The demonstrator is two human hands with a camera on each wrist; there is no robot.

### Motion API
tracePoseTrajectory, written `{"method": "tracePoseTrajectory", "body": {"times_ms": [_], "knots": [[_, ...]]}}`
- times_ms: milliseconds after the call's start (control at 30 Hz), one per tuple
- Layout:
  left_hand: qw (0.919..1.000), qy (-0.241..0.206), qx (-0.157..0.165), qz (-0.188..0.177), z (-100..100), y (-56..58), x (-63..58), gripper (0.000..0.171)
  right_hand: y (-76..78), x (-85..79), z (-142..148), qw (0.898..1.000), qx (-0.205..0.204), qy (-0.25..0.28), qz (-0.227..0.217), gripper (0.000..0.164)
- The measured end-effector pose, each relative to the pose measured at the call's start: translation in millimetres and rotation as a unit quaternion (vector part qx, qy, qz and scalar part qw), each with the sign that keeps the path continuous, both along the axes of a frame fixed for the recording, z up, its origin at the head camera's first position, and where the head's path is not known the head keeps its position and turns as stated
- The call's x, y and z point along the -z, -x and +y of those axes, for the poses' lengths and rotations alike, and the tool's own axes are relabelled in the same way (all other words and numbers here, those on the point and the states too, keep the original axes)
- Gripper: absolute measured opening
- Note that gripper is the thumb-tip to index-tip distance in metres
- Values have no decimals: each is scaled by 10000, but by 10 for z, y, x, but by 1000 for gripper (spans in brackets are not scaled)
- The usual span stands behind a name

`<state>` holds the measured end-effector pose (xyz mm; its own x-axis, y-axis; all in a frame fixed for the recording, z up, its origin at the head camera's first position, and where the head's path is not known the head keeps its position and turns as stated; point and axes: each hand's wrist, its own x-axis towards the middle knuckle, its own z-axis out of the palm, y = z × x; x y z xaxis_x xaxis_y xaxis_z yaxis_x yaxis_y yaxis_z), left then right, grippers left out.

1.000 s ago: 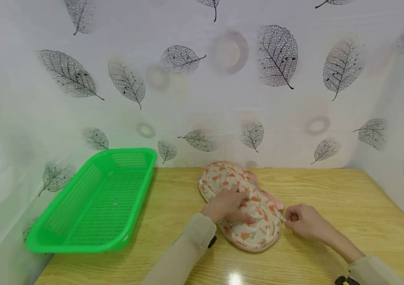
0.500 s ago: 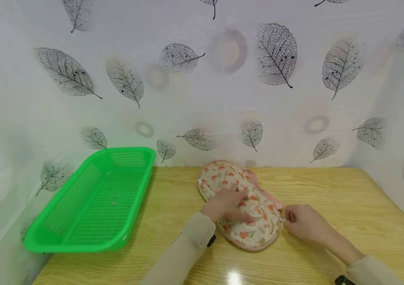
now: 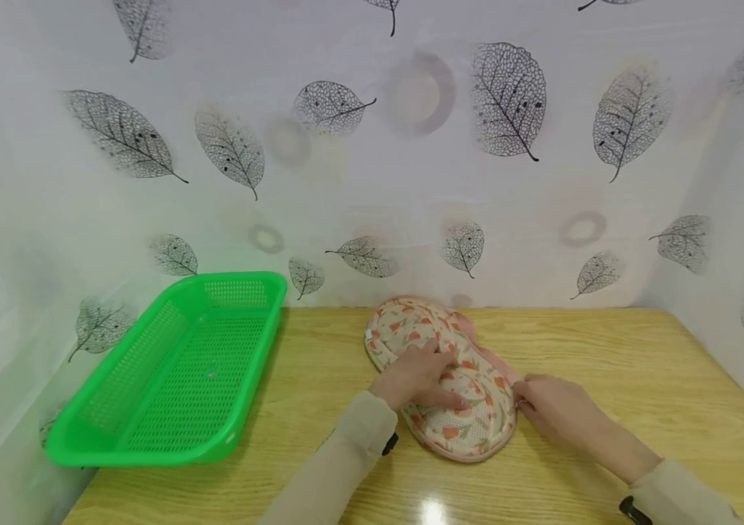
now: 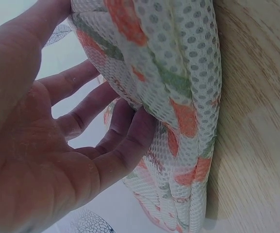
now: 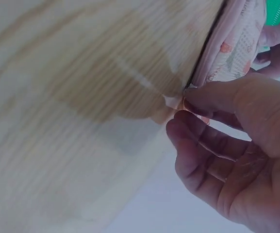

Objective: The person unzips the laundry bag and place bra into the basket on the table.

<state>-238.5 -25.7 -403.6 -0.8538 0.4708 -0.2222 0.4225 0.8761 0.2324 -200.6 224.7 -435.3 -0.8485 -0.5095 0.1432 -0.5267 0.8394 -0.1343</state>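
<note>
A flat padded mesh cushion [image 3: 466, 437], pale with orange tulips and pink piping, narrows at its middle and lies slanting on the table. Across that middle, my left hand [image 3: 414, 375] rests with its fingers spread; in the left wrist view the fingertips press into the mesh fabric [image 4: 178, 97]. My right hand [image 3: 558, 408] is at the cushion's right edge. Its thumb and forefinger pinch a small white tab [image 5: 171, 101] there, seen in the right wrist view and mostly covered in the head view. A pink fabric strap [image 3: 498, 362] runs along the far right side.
A green perforated plastic basket [image 3: 240, 415] stands to the left on the wooden table [image 3: 634, 357]. Behind the table hangs a white curtain [image 3: 372, 189] printed with dark leaves, and it also closes off both sides.
My right hand has shifted slightly left, close against the cushion's edge, and its fingers now cover the white tab in the head view. My left hand and the cushion have stayed in place.
</note>
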Motion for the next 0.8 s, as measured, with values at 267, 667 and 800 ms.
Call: {"method": "tracePoseTrajectory", "body": {"times_ms": [267, 667, 800], "knots": [[10000, 18, 43, 40, -4, -7, -3, 71, -67, 35, -4, 9929, -212, -587, 1016, 10], [9999, 47, 89, 15, 1, 12, 6, 71, -148, 61, -28, 9765, -248, -1014, 1888, 9], [10000, 15, 80, -11, -3, 12, 13, 71, -158, 68, -30, 9756, -222, -972, 1958, 10]]}}
